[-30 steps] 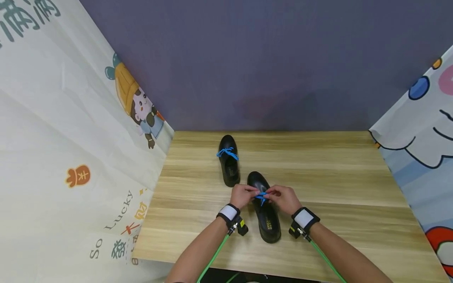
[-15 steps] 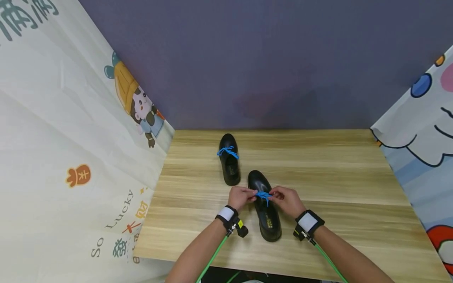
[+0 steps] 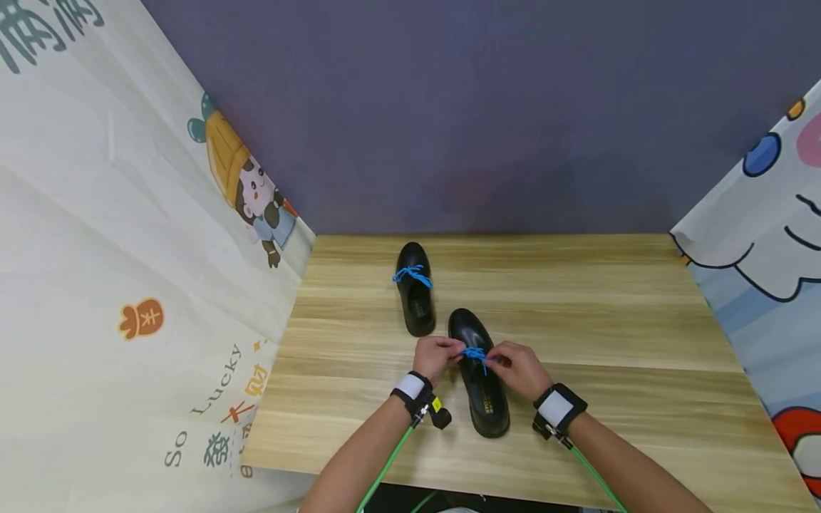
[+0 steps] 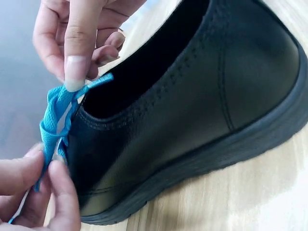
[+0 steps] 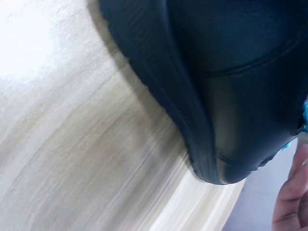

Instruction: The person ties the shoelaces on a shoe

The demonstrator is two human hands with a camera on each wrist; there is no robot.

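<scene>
A black leather shoe [image 3: 482,388] lies on the wooden table [image 3: 609,335], toe pointing away from me. Its blue lace [image 3: 476,353] is gathered at the front of the opening. My left hand [image 3: 438,354] pinches the lace from the left, my right hand [image 3: 518,365] from the right. In the left wrist view the left hand [image 4: 45,185] pinches the lower part of the blue lace [image 4: 55,115] beside the shoe [image 4: 192,115], while the right hand [image 4: 77,38] pinches a loop from above. The right wrist view shows the shoe's side [image 5: 231,72] and one fingertip [image 5: 293,192].
A second black shoe [image 3: 417,306] with a tied blue bow [image 3: 412,275] stands further back on the left. Printed cloth sheets hang at the table's left [image 3: 128,249] and right [image 3: 763,235] sides. A dark wall [image 3: 449,107] closes the back.
My hands have drawn slightly apart over the near shoe, and the blue lace now shows between them. The right wrist has shifted a little down and right.
</scene>
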